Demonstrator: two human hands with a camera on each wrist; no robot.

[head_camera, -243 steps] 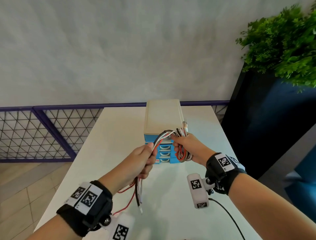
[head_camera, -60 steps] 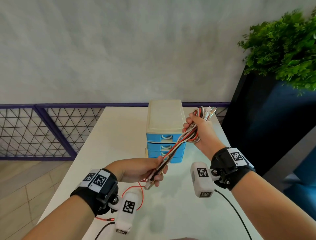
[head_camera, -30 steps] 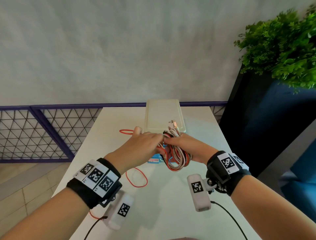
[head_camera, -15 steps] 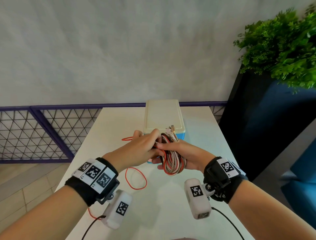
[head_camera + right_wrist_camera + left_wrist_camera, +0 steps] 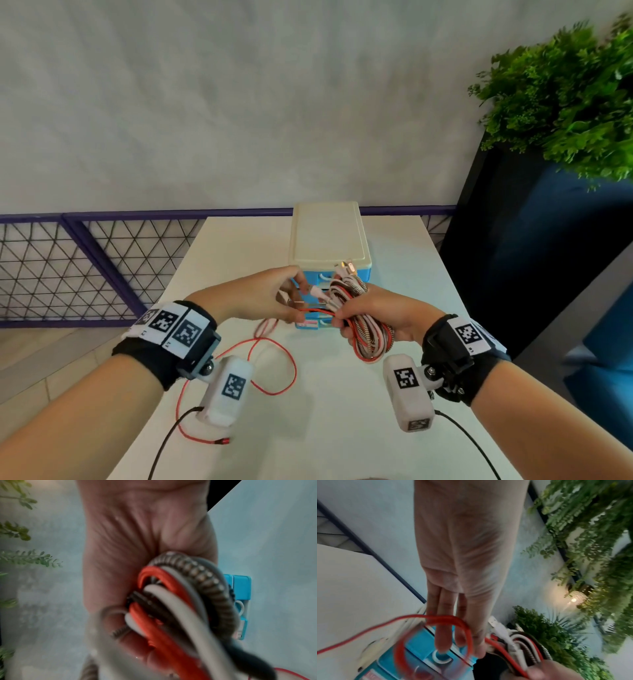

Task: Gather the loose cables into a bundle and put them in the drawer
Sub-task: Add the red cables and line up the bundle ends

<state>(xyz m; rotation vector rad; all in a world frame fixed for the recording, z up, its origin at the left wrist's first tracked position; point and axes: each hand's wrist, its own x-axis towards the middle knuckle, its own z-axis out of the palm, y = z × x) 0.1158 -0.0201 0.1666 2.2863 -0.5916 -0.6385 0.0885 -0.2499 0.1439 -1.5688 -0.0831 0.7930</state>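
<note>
My right hand [image 5: 346, 318] grips a coiled bundle of cables [image 5: 371, 330], red, white and braided, held above the white table in front of the drawer unit [image 5: 329, 240]. The same bundle [image 5: 171, 601] fills the right wrist view, with my fingers curled round it. Just to its left, my left hand [image 5: 294, 298] holds the red cable [image 5: 274, 363], and a short stretch runs across to the bundle. In the left wrist view the red cable [image 5: 436, 618] loops over my straight fingers [image 5: 443, 635]. Its loose end trails on the table to a red plug [image 5: 224, 442]. All the blue drawers [image 5: 361, 274] look shut.
The white table [image 5: 342, 428] is narrow, with edges at left and right. A purple mesh railing [image 5: 85, 267] stands to the left. A dark planter with a green plant [image 5: 565, 102] stands close on the right. A grey wall lies behind.
My left hand has drawn a little away from the bundle, leaving a stretch of red cable between the hands. The loose red loop has slid nearer on the table.
</note>
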